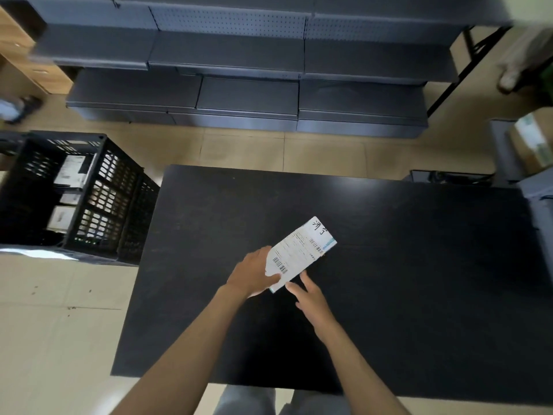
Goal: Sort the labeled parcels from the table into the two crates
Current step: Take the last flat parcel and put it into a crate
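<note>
A labelled parcel point(300, 253) is gripped by the left hand point(254, 275) above the bench point(419, 265); beside the parcel, the right hand point(309, 298) is held open.

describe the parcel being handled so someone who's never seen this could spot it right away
Start at the black table filling the middle of the view. Near its centre, the left hand grips the near end of a flat white parcel, with the right hand open beside it. It is the only parcel on the table, white with barcodes and large handwritten characters at its far end.

Left hand point(254, 274) hides the parcel point(302, 253) near corner
</note>
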A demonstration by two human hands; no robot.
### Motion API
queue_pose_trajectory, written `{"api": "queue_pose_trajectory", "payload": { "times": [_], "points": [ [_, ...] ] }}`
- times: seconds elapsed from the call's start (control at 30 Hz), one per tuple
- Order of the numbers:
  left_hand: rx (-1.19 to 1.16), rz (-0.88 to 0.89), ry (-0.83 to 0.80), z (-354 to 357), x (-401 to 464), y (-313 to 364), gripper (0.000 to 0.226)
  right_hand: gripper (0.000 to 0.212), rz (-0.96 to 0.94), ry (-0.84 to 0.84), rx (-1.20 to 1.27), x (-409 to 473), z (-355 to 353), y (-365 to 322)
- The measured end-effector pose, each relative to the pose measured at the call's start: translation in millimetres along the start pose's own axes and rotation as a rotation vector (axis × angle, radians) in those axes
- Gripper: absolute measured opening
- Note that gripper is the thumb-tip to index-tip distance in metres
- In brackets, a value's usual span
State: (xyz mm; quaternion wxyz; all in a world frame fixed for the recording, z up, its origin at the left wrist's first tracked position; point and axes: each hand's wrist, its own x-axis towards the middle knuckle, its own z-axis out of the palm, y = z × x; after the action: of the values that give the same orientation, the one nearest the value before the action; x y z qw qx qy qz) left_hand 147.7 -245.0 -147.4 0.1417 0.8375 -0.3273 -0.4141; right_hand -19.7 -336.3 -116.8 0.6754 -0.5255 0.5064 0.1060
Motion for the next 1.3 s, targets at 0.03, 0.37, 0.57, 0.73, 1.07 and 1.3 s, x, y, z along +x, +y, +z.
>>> {"api": "queue_pose_trajectory", "payload": {
  "times": [0.03,0.37,0.57,0.73,1.07,1.3],
  "points": [
    [-0.028,0.013,0.000,2,-2,-1,0.059,0.067,-0.010,-0.002,0.002,1,3,1],
    [-0.593,0.062,0.089,15,-78,-16,0.058,0.057,-0.157,0.033,0.084,-38,10,2],
    [-0.798,0.153,0.211,0,-125,-8,0.053,0.062,-0.325,0.069,0.007,-68,11,-5],
    [-0.899,0.266,0.227,-15,-150,-7,0.059,0.067,-0.476,0.106,-0.031,-94,15,-7],
    [-0.923,0.350,0.261,-31,-182,-17,0.061,0.077,-0.574,0.016,-0.133,-121,21,-9],
    [-0.935,0.367,0.264,-37,-194,-21,0.061,0.080,-0.635,-0.030,-0.188,-128,23,-14]
  ]
}}
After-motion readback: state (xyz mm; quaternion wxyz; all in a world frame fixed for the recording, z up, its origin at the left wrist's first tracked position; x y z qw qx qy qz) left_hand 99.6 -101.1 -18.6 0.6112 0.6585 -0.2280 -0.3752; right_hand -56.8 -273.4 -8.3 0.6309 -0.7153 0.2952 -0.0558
